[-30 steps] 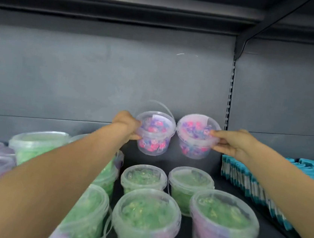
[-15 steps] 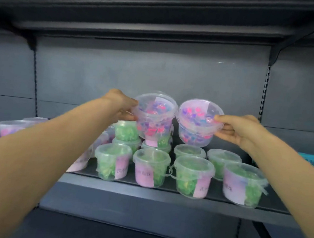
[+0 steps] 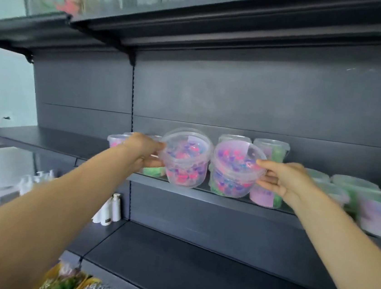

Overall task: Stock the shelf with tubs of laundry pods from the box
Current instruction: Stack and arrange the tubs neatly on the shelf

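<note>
Clear-plastic tubs of pink, purple and blue laundry pods, one per hand. Head view: grips the left tub (image 3: pixel 184 160) at its rim with the left hand (image 3: pixel 143 149), fingers curled round the side; pinches the right tub (image 3: pixel 235 170) likewise with the right hand (image 3: pixel 282 181). Holds both side by side, nearly touching, in the air just before the front edge of the dark shelf (image 3: pixel 150 179). Behind them, on that shelf, tubs of green pods (image 3: pixel 271 148), some with pink labels. Lower down at left, white bottles (image 3: pixel 111 209).
</note>
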A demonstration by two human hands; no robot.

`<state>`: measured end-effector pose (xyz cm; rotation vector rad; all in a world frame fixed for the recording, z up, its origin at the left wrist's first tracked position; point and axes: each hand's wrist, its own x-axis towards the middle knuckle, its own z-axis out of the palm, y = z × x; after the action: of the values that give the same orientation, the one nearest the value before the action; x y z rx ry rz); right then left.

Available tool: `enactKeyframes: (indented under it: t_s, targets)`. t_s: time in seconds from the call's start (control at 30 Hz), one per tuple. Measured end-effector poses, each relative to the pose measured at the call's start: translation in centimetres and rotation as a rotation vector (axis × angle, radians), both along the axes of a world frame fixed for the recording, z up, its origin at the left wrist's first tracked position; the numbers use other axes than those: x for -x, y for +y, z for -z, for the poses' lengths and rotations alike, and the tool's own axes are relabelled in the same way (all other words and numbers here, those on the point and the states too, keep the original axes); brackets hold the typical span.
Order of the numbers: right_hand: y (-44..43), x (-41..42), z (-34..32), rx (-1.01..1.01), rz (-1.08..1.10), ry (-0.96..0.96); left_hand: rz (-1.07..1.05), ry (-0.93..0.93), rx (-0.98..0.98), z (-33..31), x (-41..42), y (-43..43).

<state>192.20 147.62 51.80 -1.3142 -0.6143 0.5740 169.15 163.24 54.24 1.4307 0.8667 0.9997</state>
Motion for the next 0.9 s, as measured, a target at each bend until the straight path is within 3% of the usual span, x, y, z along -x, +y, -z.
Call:
enactKeyframes:
  t_s: [0.47,0.67,0.9]
  targets:
    - [13.4,25.5,2.1,0.001,-0.065,0.049,-0.061,0.018,0.075,1.9,27.1,12.6]
    - [18.6,28.7,1.3,0.011,-0.067,0.019,-0.064,-0.011,0.068,2.1,30.0,18.3]
    - [24.8,27.5,0.8,-0.048,0.024,0.011,0.009,-0.006,0.028,1.2,27.4,25.7]
